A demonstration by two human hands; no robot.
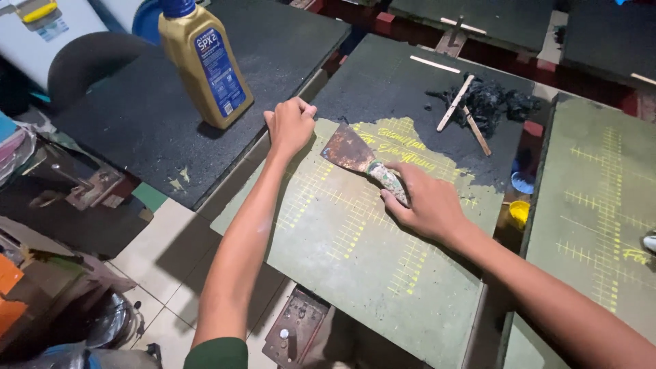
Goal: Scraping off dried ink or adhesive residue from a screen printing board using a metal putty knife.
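Right hand clamps a rusty scraper against the black coating on the green board, left hand fisted at the edge; the near half looks bare, the far half seems still coated.

Lower middle of the frame, your green board lies bare and passable. Up right, a black scrap heap with two sticks blocks you; upper left stands a gold bottle.
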